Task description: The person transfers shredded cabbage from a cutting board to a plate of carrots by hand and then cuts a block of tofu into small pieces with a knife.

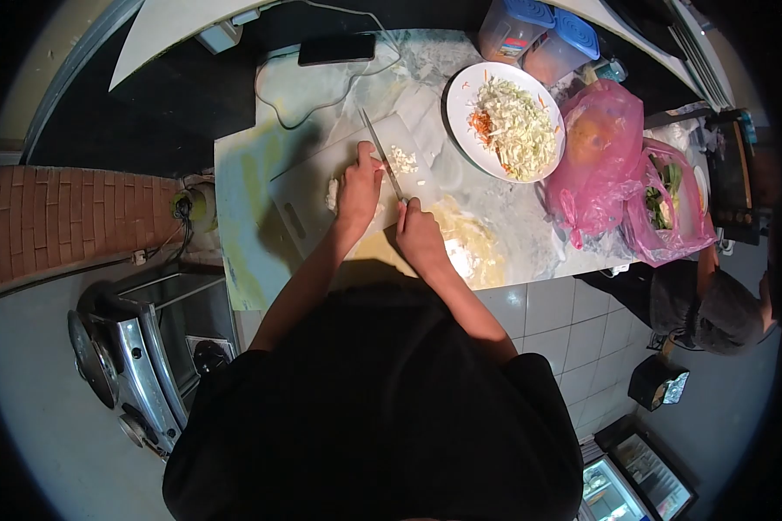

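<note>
Knife (381, 154) handle sits hidden in right hand's (419, 236) grip; left hand's (359, 185) grip over white food (331, 194) unclear.

Pale marble counter (243, 208), dim light; red brick wall (52, 217) left; white tiled floor (573, 321) right.
</note>
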`<action>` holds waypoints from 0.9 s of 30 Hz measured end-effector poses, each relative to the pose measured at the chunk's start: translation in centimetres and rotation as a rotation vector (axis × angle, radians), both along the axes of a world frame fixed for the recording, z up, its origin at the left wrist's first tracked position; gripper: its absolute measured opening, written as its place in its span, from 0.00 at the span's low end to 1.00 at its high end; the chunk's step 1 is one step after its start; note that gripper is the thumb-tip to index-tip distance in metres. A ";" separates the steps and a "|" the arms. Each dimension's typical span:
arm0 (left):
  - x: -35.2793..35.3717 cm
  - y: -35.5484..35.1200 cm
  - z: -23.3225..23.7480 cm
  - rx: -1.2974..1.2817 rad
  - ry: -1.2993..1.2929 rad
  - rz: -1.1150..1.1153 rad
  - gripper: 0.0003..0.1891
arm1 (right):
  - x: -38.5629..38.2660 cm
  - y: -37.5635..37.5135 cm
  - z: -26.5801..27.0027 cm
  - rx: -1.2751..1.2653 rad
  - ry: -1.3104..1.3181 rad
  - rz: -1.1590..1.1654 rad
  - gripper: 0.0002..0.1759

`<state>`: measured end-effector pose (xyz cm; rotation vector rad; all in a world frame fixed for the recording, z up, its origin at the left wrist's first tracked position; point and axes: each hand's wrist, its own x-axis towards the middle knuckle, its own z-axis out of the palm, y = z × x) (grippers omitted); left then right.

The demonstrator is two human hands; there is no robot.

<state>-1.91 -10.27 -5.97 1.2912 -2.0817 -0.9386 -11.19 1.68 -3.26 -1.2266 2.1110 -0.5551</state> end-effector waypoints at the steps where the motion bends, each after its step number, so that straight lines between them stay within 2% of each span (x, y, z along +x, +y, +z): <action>1: 0.0 0.0 0.0 0.002 0.000 -0.001 0.20 | 0.0 0.0 0.0 -0.002 -0.006 -0.006 0.21; 8: 0.0 -0.1 0.6 0.018 0.031 -0.008 0.21 | 0.2 -0.1 -0.1 -0.039 -0.073 -0.025 0.22; 16: 0.0 -0.1 0.2 -0.015 0.087 -0.023 0.20 | 0.3 -1.2 -0.4 0.013 -0.030 -0.039 0.22; 27: -0.2 -0.2 0.3 -0.054 -0.008 -0.012 0.20 | -0.2 0.3 -0.1 -0.014 0.003 -0.019 0.22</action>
